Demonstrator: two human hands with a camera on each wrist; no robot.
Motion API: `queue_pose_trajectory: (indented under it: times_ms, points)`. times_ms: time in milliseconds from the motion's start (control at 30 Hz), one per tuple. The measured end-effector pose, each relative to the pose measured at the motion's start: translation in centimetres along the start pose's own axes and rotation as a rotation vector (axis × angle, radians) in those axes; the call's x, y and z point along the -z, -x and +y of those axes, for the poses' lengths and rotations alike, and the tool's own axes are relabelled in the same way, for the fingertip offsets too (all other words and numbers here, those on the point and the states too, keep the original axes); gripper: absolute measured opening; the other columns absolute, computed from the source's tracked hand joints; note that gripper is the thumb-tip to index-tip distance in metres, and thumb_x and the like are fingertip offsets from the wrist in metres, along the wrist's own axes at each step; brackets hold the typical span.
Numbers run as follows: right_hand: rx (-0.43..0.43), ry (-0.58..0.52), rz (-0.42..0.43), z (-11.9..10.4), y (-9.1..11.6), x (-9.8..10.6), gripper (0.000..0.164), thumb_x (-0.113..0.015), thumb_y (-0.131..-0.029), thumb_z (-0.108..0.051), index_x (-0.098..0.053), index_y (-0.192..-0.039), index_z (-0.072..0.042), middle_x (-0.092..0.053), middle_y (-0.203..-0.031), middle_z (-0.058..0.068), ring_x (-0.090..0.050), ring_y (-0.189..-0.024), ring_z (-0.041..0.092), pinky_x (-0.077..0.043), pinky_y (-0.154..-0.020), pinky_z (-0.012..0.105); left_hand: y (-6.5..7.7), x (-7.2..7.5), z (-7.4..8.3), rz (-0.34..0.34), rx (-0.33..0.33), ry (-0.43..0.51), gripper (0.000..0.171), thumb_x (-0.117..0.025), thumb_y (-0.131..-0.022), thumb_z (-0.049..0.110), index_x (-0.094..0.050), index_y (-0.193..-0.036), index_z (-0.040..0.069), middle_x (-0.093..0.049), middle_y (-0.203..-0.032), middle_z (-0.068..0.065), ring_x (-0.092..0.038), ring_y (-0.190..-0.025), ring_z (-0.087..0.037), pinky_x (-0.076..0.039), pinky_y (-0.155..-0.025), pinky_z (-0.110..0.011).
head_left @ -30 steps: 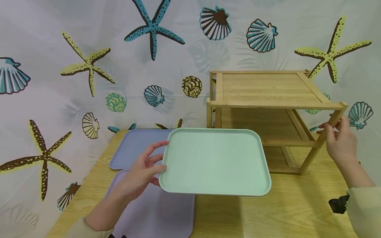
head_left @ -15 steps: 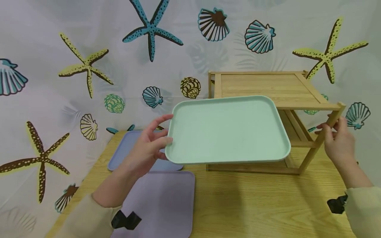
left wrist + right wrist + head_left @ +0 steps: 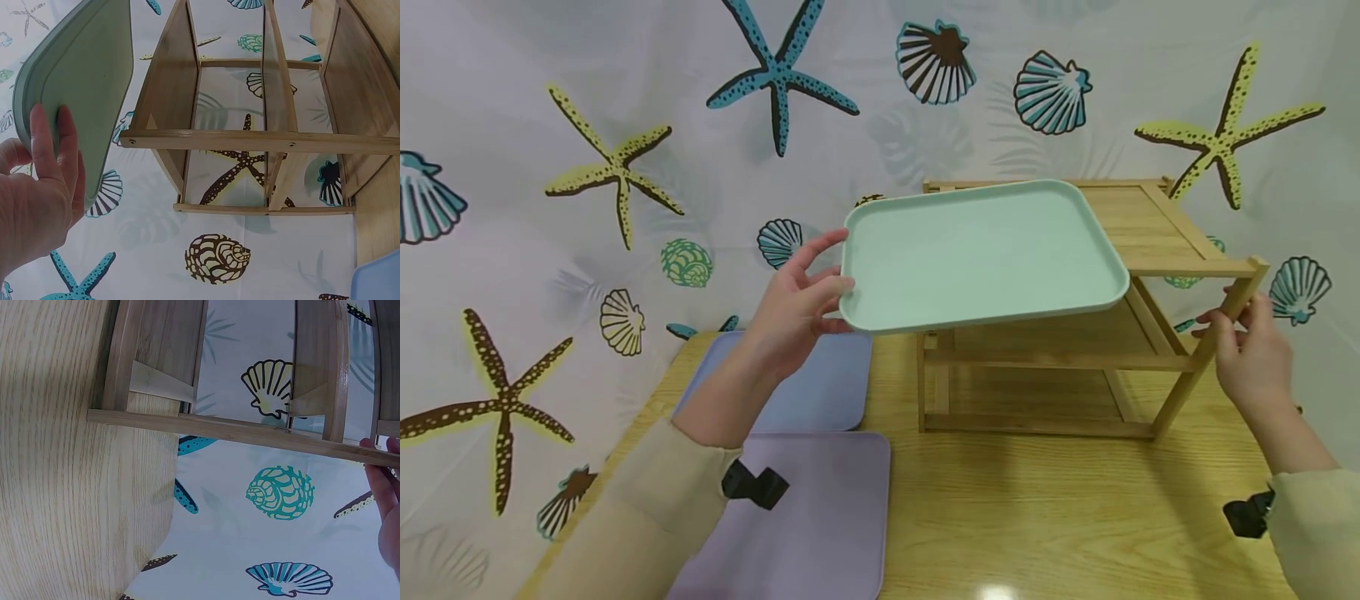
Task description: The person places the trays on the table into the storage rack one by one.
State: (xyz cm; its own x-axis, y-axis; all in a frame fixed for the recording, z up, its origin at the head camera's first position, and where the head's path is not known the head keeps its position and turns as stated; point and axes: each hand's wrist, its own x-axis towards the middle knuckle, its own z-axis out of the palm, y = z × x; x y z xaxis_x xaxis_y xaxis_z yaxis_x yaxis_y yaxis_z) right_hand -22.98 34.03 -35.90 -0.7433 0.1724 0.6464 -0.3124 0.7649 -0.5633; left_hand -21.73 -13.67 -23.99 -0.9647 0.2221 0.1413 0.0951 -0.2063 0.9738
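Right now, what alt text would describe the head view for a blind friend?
The left hand holds a green tray, partly hiding a rack, while the right hand grips the rack's post. A blue tray and a purple tray lie on the table; behind is a backdrop with starfish and shells.

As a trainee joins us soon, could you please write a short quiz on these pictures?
1. True or false: in the head view, the blue tray lies beyond the purple tray.
2. What does the left hand hold?
3. The right hand grips:
A) the blue tray
B) a rack post
C) the purple tray

Key:
1. True.
2. The green tray.
3. B.
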Motion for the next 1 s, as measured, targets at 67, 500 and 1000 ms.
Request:
queue_pose_trajectory:
  times_ms: [67,500,1000]
  points:
    - [0.005,0.002,0.004,0.0,0.0,0.0,0.032,-0.042,-0.104,-0.010,-0.037,-0.133,0.003,-0.064,-0.104,0.030,-0.038,-0.071,-0.032,-0.033,-0.046,0.007,-0.6,-0.2,0.1,-0.001,-0.005,0.011,0.054,-0.053,-0.094,0.000,-0.041,-0.144,0.018,-0.058,-0.108,-0.012,-0.066,-0.077,-0.019,-0.057,-0.064,-0.031]
    - [0.012,0.015,0.015,-0.1,-0.3,-0.1,0.031,-0.043,-0.103,-0.008,-0.037,-0.131,0.003,-0.064,-0.104,0.030,-0.038,-0.070,-0.033,-0.031,-0.042,0.011,-3.3,-1.2,0.0,0.001,-0.006,0.008,0.052,-0.053,-0.095,0.001,-0.040,-0.144,0.016,-0.061,-0.105,-0.012,-0.069,-0.081,-0.021,-0.058,-0.069,-0.034]
    - [0.006,-0.002,-0.005,0.1,0.0,-0.1,0.032,-0.041,-0.104,-0.011,-0.037,-0.133,0.002,-0.063,-0.103,0.028,-0.040,-0.070,-0.031,-0.031,-0.040,0.015,-4.7,-1.3,-1.5,0.018,-0.014,-0.097,0.036,-0.056,-0.100,0.014,-0.051,-0.135,0.008,-0.057,-0.115,-0.011,-0.066,-0.087,-0.019,-0.057,-0.072,-0.030]
